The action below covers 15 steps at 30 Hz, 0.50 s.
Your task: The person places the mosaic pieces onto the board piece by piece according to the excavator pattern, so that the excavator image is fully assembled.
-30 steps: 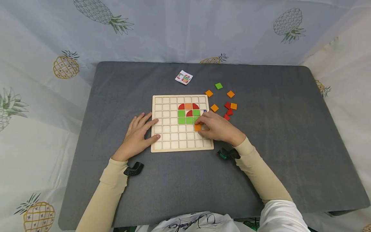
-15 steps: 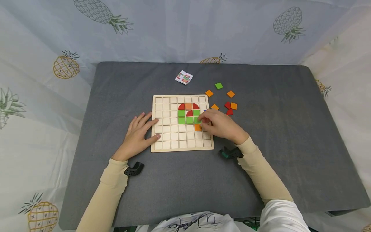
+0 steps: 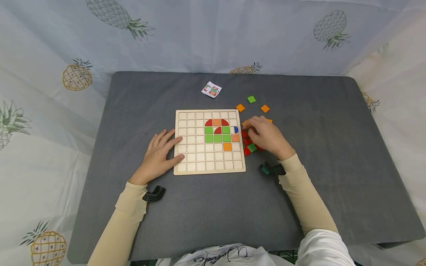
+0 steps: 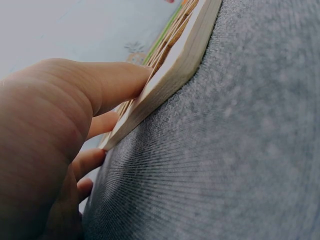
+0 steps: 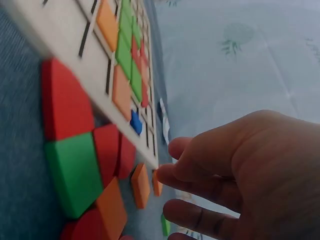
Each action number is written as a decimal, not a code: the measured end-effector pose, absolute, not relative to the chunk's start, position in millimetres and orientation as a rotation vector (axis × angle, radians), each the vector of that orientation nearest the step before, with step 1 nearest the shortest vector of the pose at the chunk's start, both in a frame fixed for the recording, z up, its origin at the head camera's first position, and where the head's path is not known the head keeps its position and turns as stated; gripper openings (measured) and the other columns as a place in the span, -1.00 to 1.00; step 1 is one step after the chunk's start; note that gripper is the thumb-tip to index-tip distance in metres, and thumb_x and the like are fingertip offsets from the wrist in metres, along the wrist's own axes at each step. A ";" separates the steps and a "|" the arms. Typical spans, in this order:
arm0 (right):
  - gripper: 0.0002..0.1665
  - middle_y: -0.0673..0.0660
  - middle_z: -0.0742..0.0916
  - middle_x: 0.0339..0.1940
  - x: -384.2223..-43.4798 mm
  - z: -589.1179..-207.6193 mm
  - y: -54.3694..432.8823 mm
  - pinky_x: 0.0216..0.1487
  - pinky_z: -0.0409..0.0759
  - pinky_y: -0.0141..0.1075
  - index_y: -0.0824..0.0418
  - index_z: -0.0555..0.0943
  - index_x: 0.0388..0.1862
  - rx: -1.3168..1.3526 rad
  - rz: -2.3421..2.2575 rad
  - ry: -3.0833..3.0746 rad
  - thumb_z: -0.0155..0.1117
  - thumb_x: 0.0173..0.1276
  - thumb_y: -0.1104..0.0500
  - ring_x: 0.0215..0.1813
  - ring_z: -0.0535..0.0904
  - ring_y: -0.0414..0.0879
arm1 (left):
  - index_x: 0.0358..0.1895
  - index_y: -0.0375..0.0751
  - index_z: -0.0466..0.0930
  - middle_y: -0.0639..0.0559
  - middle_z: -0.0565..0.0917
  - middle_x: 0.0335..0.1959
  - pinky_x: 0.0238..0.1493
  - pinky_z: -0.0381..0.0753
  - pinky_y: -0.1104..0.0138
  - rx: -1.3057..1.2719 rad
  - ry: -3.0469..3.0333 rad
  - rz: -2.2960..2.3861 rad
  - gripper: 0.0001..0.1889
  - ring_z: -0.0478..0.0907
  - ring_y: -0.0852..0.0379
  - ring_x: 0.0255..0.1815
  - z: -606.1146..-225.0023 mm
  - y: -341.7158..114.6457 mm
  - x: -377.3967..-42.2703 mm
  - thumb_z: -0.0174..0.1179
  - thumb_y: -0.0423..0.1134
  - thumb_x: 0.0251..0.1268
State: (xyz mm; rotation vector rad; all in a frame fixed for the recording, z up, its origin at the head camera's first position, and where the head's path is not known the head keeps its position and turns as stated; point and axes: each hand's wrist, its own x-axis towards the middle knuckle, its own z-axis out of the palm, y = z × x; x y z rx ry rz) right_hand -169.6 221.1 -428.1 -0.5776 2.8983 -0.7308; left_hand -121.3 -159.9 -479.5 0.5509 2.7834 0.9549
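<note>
A light wooden grid board [image 3: 191, 164] lies on the grey table, bearing several green, orange and red tiles and a blue piece [image 3: 236, 130]. My left hand [image 3: 156, 159] rests at its left edge with fingers spread; the left wrist view shows the thumb [image 4: 120, 82] on the rim. My right hand [image 3: 266, 136] is off the board's right side, above loose tiles, its fingers loosely bent. No piece shows between them in the right wrist view. An orange tile [image 3: 235, 137] sits in a right-hand cell, another orange tile [image 3: 227, 146] one row nearer.
Beside the board's right edge lie red tiles [image 5: 67, 102] and a green tile [image 5: 75, 175], partly under the right hand in the head view. Farther back are an orange tile [image 3: 265, 108] and a green tile [image 3: 251, 99]. A small patterned card [image 3: 211, 89] lies behind the board.
My right hand has moved right and away, off the board, uncovering the blue piece, the orange tile in the right-hand cell and loose tiles beside the board. The left hand stays put.
</note>
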 end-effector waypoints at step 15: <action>-0.53 0.15 0.59 0.43 -175.9 -439.2 227.0 -0.16 0.49 -0.19 0.22 0.62 0.30 -0.545 -0.617 2.907 0.04 0.48 0.36 0.08 0.47 0.07 | 0.52 -0.03 0.34 -0.11 0.09 0.67 0.68 -0.38 -0.07 0.543 2.771 0.954 -0.30 -0.20 -0.16 0.71 -479.1 -159.4 -122.3 0.27 0.08 0.38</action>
